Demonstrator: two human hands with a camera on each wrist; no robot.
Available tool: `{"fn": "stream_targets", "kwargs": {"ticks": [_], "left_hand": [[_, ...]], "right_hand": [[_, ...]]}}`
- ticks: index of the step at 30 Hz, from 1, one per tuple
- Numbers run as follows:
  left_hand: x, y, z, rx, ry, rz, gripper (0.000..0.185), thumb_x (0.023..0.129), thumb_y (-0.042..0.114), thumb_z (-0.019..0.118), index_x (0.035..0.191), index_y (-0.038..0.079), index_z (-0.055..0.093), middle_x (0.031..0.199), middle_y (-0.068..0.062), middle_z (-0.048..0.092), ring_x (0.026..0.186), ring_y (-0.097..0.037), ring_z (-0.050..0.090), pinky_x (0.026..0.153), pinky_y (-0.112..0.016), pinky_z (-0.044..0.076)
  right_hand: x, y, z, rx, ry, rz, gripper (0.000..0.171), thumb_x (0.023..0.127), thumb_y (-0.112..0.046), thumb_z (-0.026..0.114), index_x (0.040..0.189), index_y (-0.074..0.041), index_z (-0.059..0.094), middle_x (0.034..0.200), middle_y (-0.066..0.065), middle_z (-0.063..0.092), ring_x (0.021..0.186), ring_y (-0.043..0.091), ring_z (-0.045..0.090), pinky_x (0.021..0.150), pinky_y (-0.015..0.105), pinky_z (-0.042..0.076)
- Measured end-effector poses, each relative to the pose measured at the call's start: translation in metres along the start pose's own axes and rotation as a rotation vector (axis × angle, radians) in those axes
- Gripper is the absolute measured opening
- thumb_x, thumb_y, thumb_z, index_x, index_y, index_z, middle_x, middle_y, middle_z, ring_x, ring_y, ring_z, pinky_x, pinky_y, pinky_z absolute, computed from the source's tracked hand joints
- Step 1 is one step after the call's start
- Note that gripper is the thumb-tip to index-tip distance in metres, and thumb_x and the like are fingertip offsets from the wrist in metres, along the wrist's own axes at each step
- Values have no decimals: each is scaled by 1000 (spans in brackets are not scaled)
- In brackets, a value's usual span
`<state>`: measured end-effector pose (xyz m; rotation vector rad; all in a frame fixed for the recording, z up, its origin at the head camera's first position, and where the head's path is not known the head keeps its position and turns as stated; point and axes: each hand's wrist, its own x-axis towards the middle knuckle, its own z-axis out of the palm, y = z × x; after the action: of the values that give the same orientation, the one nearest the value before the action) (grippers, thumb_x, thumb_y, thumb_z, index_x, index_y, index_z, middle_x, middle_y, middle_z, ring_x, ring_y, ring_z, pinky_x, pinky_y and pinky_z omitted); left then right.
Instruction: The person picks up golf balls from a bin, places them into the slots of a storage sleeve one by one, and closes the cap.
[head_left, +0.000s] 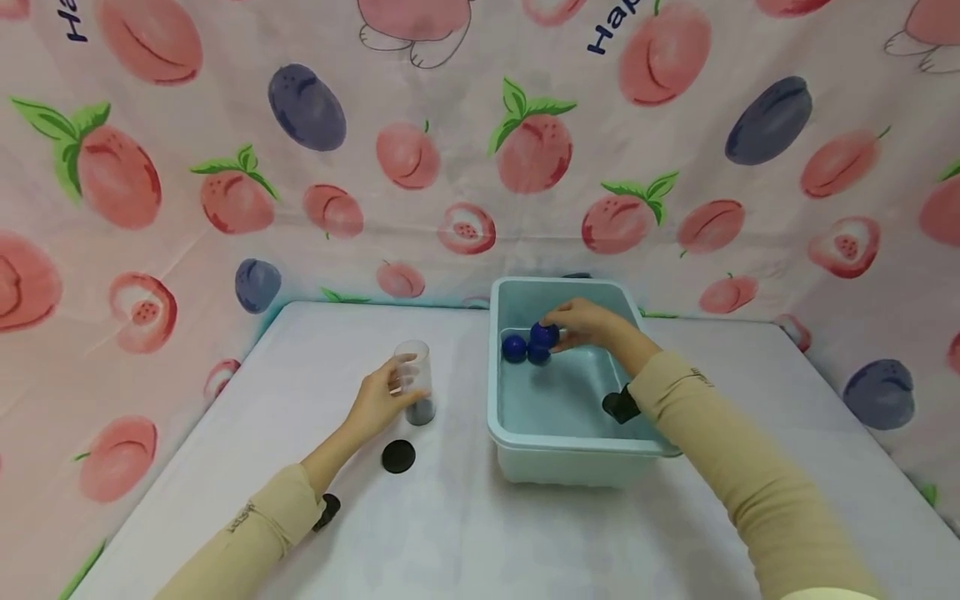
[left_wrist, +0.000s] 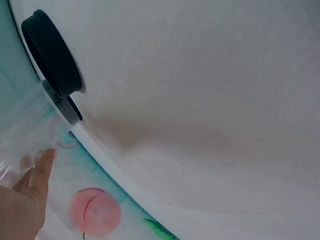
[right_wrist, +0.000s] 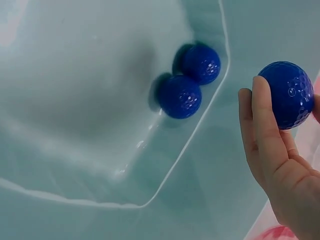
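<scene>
While your right grip (head_left: 588, 322) pinches a blue ball (right_wrist: 287, 95) above the tub (head_left: 558, 464) floor, the clear tube (head_left: 419, 372) stands upright between eight and nine o'clock from it, held in your left grip (head_left: 377, 402). The tub's wall lies between; a black cap (head_left: 398, 457) rests on the table (head_left: 457, 542), toward seven o'clock.

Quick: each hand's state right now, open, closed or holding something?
Left hand: holding a clear cup.
Right hand: holding a blue ball.
</scene>
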<state>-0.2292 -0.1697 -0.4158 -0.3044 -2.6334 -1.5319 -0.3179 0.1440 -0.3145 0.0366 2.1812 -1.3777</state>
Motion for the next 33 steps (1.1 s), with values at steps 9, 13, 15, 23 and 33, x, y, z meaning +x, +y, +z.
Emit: {"fn": "stream_targets", "kwargs": {"ticks": [9, 13, 15, 23, 33], "left_hand": [[8, 10, 1, -74, -16, -30, 54, 81, 6, 73, 121, 0, 38, 130, -27, 55, 121, -40, 53, 95, -47, 49], [6, 14, 0, -56, -12, -30, 54, 80, 8, 74, 122, 1, 40, 130, -26, 55, 120, -39, 54, 96, -48, 48], [5, 16, -1, -37, -1, -24, 54, 80, 9, 75, 122, 1, 41, 129, -26, 56, 119, -39, 55, 96, -48, 48], [9, 25, -4, -15, 46, -10, 54, 77, 9, 77, 121, 3, 47, 125, -23, 59, 115, -36, 58, 97, -48, 48], [15, 41, -6, -59, 94, 24, 55, 76, 14, 78, 126, 10, 54, 124, -17, 62, 115, -31, 58, 99, -45, 47]], "right_hand": [[-6, -11, -3, 132, 0, -18, 55, 97, -12, 46, 144, 7, 26, 148, 27, 27, 127, 38, 45, 88, 31, 54], [-10, -12, -3, 206, -28, -32, 53, 98, -12, 44, 144, 7, 26, 152, 26, 20, 132, 38, 40, 92, 33, 52], [-12, -13, -2, 233, -39, -47, 51, 99, -12, 41, 144, 7, 26, 152, 26, 17, 134, 39, 37, 96, 36, 49], [-18, -17, 0, 292, -44, -70, 51, 100, -15, 41, 144, 6, 26, 144, 24, 33, 116, 28, 52, 94, 33, 51], [-32, -27, 7, 407, -109, -79, 63, 100, -16, 42, 150, -1, 8, 152, 25, 21, 137, 34, 33, 83, 26, 56]]}}
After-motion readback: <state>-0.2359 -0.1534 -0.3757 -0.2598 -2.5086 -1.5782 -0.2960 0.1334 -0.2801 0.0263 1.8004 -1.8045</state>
